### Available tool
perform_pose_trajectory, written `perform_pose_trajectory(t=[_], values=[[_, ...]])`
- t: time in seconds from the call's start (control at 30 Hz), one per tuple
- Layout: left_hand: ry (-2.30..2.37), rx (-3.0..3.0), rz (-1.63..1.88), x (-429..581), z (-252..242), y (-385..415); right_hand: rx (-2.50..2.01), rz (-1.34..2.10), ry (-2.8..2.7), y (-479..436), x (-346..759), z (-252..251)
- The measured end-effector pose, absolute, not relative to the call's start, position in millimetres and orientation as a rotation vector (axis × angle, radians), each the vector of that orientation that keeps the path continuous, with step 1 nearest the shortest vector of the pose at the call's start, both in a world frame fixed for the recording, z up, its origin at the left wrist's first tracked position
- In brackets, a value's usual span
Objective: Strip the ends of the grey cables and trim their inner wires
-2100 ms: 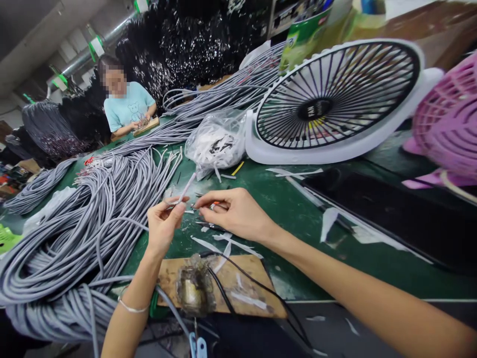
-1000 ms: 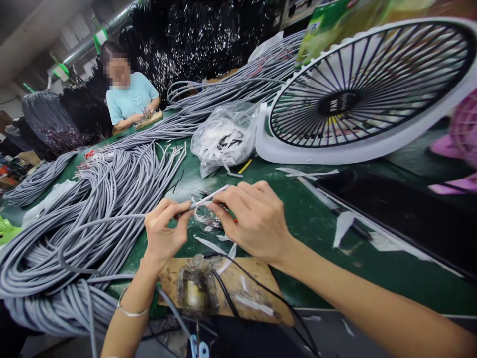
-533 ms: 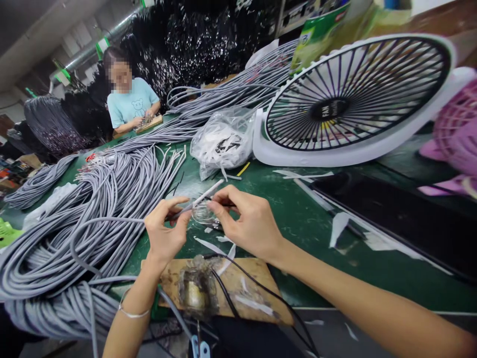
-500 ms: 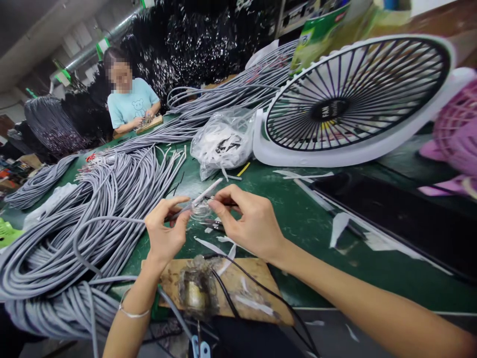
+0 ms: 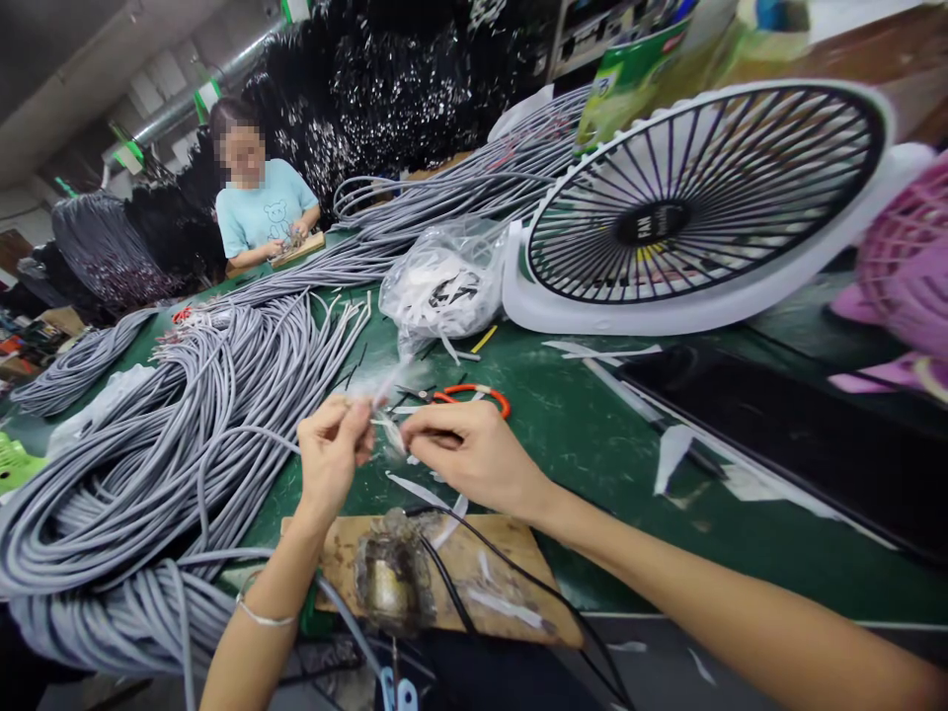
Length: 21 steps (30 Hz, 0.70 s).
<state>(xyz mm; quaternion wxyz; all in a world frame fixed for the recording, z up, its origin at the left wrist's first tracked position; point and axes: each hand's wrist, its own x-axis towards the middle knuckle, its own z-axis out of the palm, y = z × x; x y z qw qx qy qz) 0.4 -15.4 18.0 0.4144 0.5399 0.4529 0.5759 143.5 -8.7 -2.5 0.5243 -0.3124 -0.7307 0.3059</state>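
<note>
My left hand (image 5: 331,456) pinches the end of a grey cable (image 5: 259,434) that runs in from the big pile on the left. A thin white strip (image 5: 385,380) sticks up from that pinch, blurred by motion. My right hand (image 5: 466,456) is closed just to the right, its thumb and fingers pinching at the same cable end; what it grips is too small and smeared to name. Both hands hover over the green table (image 5: 578,425), above a wooden board (image 5: 474,568) with a soldering stand (image 5: 389,578) and black wires.
A large heap of grey cables (image 5: 148,434) fills the left. Orange-handled pliers (image 5: 474,395) lie just beyond my hands. A clear bag of white scraps (image 5: 440,281), a white fan (image 5: 696,207) and a pink fan (image 5: 908,267) stand behind. Another person (image 5: 259,212) works at the far end.
My hands have dropped closer together and lower. The white strip has swung from pointing right to pointing up. My right hand moved off the pliers, which now show on the table.
</note>
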Motion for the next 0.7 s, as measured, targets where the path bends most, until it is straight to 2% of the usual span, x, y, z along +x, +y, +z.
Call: perform_pose_trajectory(t=[0.1,0.3,0.4,0.7], values=[[1.177,1.272,1.531,-4,19,-13,-0.673,0.631,-1.782,-11,143,-2],[1.286,1.309,1.445,2,20,-14,-0.882,0.258,-1.487,-17,146,-3],[1.264,1.293,1.444,5,18,-13,-0.843,0.116,-1.603,-17,140,-8],[1.228,1.215,1.459,3,11,-9,-0.764,0.203,-1.846,-14,129,-17]])
